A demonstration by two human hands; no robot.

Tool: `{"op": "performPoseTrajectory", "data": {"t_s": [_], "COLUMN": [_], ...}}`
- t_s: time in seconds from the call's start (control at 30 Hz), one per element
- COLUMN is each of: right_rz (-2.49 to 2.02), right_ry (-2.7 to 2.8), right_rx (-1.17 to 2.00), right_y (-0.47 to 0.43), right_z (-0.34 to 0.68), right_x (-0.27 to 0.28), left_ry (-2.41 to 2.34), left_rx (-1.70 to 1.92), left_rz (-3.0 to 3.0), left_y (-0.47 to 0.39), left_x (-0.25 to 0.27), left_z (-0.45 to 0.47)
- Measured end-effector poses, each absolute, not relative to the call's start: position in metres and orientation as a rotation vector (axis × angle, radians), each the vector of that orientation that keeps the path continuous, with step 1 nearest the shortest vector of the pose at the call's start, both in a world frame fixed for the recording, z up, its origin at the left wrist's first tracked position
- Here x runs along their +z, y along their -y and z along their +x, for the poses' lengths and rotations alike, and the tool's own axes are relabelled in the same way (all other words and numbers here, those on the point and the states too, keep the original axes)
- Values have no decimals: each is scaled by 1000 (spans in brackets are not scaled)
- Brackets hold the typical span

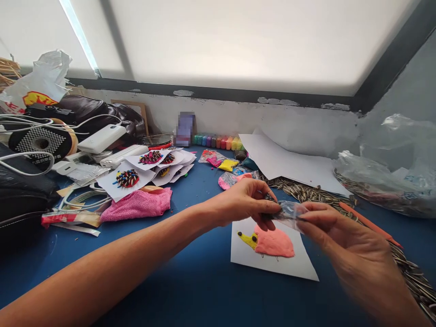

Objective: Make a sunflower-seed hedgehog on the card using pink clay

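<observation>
Between my two hands is a small clear plastic bag [289,210], with something dark, possibly black clay, at its left end. My left hand [250,202] has its fingers closed on that dark end. At the right end, my right hand [344,236] pinches the clear plastic. Just below them lies a white paper card [245,262] bearing a flat clay hedgehog [275,241]. Its body is pink and its head yellow, with a dark nose and eye and thin legs. The hands and bag hide the card's upper edge.
Sunflower seeds [408,268] spread along the right, with an orange stick [369,222] on them. White sheets [289,159] lie behind. Bagged clay [228,165] and coloured clay tubs [223,143] stand farther back. On the left are finished cards [127,178], a pink cloth [138,204] and cables.
</observation>
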State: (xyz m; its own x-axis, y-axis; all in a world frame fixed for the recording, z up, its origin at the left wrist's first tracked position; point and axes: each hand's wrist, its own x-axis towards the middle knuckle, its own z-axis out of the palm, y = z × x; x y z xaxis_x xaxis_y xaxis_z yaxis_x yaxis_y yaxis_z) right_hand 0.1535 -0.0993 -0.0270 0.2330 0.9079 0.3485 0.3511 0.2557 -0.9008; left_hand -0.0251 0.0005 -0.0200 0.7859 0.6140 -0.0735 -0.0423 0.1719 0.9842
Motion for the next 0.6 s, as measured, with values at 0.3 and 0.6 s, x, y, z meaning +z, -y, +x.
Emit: {"op": "performPoseTrajectory", "data": {"t_s": [0.3,0.6], "right_rz": [-1461,-1370], "right_ry": [1034,1485], "right_rx": [904,667], "right_y": [93,101], "right_z": [163,153], "right_x": [-26,-21], "left_ry": [-590,-518], "left_rx": [560,326], "left_rz": [1273,1517], "left_y": [-7,11], "left_x": [-11,-9], "left_z": [-31,-29]}}
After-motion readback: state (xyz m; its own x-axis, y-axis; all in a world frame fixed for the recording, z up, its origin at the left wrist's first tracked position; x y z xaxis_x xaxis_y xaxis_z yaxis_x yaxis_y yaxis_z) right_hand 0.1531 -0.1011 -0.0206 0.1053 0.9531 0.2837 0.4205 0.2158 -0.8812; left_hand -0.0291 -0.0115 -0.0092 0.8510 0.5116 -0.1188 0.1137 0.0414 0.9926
